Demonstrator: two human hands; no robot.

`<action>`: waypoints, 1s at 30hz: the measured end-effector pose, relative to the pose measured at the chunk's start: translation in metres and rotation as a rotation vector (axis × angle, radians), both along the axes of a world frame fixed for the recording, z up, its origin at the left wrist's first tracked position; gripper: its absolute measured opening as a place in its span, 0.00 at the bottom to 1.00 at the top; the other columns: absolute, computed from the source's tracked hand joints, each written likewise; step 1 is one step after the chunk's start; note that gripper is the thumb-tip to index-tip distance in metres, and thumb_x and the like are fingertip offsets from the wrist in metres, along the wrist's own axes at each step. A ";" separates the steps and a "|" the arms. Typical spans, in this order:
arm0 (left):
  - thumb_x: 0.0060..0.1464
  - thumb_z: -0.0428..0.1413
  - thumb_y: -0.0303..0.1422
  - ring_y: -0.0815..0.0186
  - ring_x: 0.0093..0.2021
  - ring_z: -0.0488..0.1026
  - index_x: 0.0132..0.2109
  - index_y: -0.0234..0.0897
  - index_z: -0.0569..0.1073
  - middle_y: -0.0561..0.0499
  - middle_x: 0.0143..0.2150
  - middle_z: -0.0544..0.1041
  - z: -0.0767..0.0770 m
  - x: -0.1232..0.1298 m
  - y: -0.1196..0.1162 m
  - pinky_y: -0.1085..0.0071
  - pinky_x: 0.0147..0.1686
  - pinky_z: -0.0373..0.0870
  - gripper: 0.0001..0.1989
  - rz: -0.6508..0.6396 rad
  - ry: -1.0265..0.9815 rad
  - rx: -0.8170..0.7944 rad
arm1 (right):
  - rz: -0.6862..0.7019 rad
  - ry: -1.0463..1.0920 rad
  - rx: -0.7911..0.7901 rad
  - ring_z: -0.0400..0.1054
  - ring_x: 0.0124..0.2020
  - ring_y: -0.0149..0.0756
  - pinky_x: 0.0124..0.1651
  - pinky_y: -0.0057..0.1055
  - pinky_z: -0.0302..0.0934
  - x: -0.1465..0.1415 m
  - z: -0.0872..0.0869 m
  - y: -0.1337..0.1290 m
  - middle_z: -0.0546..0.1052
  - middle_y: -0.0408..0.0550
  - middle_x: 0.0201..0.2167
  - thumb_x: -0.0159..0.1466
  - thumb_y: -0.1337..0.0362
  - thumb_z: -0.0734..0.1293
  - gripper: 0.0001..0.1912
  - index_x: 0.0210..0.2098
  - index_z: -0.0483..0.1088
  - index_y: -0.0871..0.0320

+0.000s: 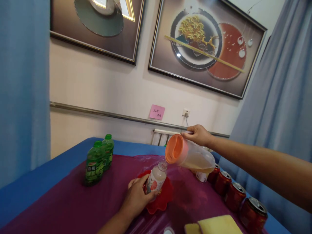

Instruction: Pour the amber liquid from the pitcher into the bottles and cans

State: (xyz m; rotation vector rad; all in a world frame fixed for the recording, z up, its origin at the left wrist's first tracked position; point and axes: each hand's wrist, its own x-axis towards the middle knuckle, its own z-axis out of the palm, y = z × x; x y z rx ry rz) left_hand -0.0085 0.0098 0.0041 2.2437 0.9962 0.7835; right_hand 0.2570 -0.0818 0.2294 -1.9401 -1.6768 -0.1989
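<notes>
My left hand (pixel 137 196) is wrapped round a small clear bottle (pixel 157 178) with a fruit label, its mouth uncapped and tilted slightly right. Beneath it lies a red scalloped dish (pixel 167 195). My right hand (pixel 198 135) grips the handle of a translucent pitcher (pixel 197 159) with an orange lid (pixel 175 149). The pitcher is tipped on its side, its lid end close above the bottle's mouth, and pale brownish liquid lies along its lower side. Whether liquid is flowing between them is too small to tell.
Green bottles (pixel 95 164) stand at the left on a purple cloth (pixel 97 204). Several red cans (pixel 235 196) line the right edge. A yellow cloth (pixel 219 225) and a white cap (pixel 168 230) lie at the front. A labelled cup (pixel 201 176) is behind the pitcher.
</notes>
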 end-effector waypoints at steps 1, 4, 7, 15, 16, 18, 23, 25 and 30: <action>0.44 0.64 0.42 0.51 0.52 0.75 0.58 0.41 0.75 0.46 0.51 0.82 0.000 0.000 0.000 0.56 0.60 0.58 0.32 -0.003 0.000 0.001 | 0.000 0.003 0.001 0.47 0.22 0.28 0.24 0.30 0.41 0.000 0.000 0.000 0.52 0.38 0.18 0.56 0.39 0.62 0.27 0.18 0.54 0.54; 0.44 0.64 0.42 0.50 0.53 0.75 0.58 0.40 0.75 0.46 0.52 0.82 0.001 0.000 -0.001 0.56 0.60 0.58 0.32 -0.002 0.003 -0.003 | -0.008 0.013 0.003 0.47 0.22 0.28 0.24 0.30 0.42 0.000 -0.001 0.000 0.52 0.38 0.18 0.56 0.38 0.62 0.27 0.18 0.55 0.54; 0.44 0.65 0.43 0.50 0.54 0.74 0.58 0.41 0.75 0.46 0.52 0.82 0.000 0.000 0.000 0.56 0.61 0.59 0.33 0.009 0.007 -0.002 | -0.016 0.020 0.003 0.47 0.22 0.28 0.24 0.30 0.41 0.000 0.000 0.000 0.52 0.38 0.18 0.55 0.38 0.63 0.28 0.18 0.55 0.54; 0.43 0.65 0.42 0.51 0.54 0.75 0.58 0.42 0.75 0.47 0.53 0.82 0.001 0.001 0.000 0.56 0.62 0.58 0.32 0.011 0.013 0.002 | -0.006 -0.008 -0.003 0.48 0.22 0.28 0.24 0.30 0.41 -0.001 0.001 -0.002 0.53 0.38 0.18 0.56 0.38 0.62 0.28 0.18 0.55 0.55; 0.43 0.65 0.42 0.51 0.54 0.75 0.58 0.42 0.75 0.47 0.53 0.82 0.001 0.001 0.000 0.56 0.62 0.58 0.32 0.010 0.014 -0.002 | -0.009 -0.010 -0.002 0.48 0.22 0.28 0.24 0.30 0.42 -0.001 0.001 -0.002 0.53 0.38 0.18 0.56 0.38 0.62 0.28 0.18 0.55 0.55; 0.43 0.65 0.43 0.50 0.54 0.75 0.58 0.42 0.75 0.47 0.53 0.82 0.001 0.000 0.000 0.56 0.62 0.58 0.33 0.008 0.012 -0.002 | -0.015 -0.016 0.004 0.48 0.22 0.28 0.24 0.30 0.42 -0.001 0.001 -0.002 0.52 0.38 0.18 0.56 0.39 0.62 0.28 0.17 0.55 0.55; 0.44 0.65 0.43 0.50 0.54 0.75 0.58 0.40 0.75 0.46 0.53 0.82 -0.001 0.001 0.002 0.55 0.62 0.57 0.32 0.000 0.011 0.008 | -0.012 -0.013 0.001 0.47 0.22 0.28 0.24 0.30 0.42 0.000 0.000 -0.002 0.52 0.38 0.18 0.56 0.38 0.62 0.28 0.18 0.55 0.54; 0.44 0.65 0.43 0.51 0.54 0.74 0.58 0.40 0.75 0.45 0.54 0.82 -0.002 0.001 0.003 0.55 0.62 0.57 0.32 -0.003 0.009 0.007 | -0.014 -0.013 -0.002 0.47 0.22 0.28 0.24 0.30 0.42 0.000 0.000 -0.002 0.52 0.38 0.18 0.56 0.38 0.62 0.28 0.18 0.55 0.54; 0.45 0.64 0.42 0.52 0.54 0.74 0.59 0.40 0.74 0.46 0.54 0.81 -0.001 0.001 0.001 0.56 0.63 0.56 0.33 -0.004 0.011 0.001 | -0.010 -0.017 -0.002 0.47 0.22 0.28 0.24 0.30 0.41 0.000 0.001 -0.003 0.52 0.38 0.18 0.56 0.39 0.62 0.28 0.18 0.55 0.54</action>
